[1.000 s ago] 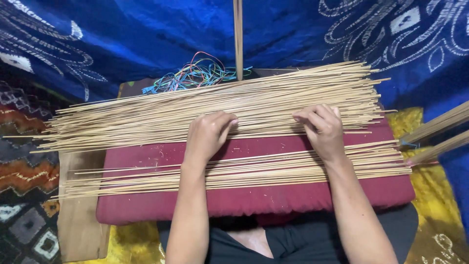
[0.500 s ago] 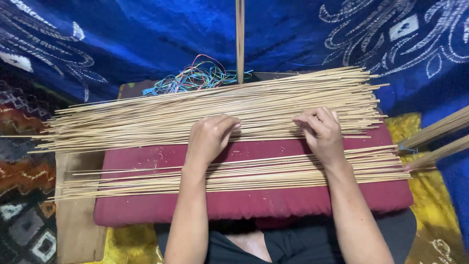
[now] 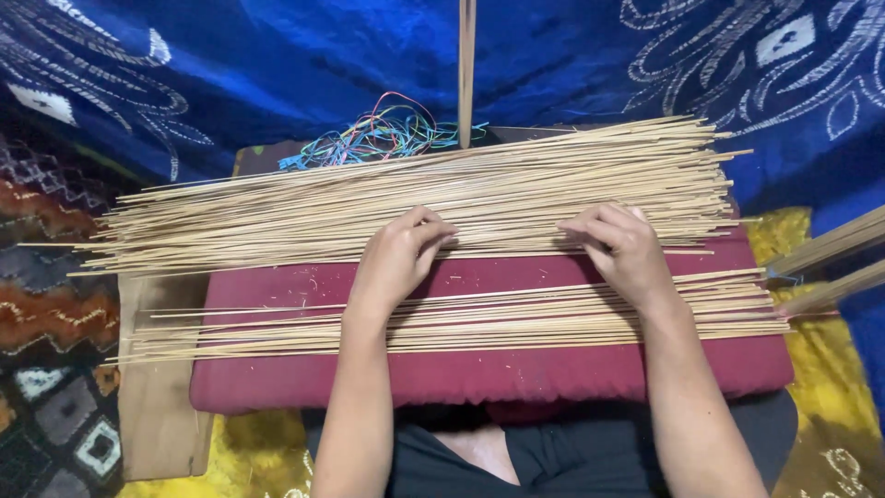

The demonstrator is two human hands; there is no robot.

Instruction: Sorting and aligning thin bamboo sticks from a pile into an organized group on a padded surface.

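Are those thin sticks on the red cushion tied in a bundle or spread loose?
Spread loose: the thin sticks lie fanned across the red cushion, no tie visible.

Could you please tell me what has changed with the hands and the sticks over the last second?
Very little. The left hand and right hand stay curled on the near edge of the large pile of thin sticks; only the view shifts slightly. Nothing was picked up or let go. The smaller row of sticks on the red cushion and the coloured strings lie as before.
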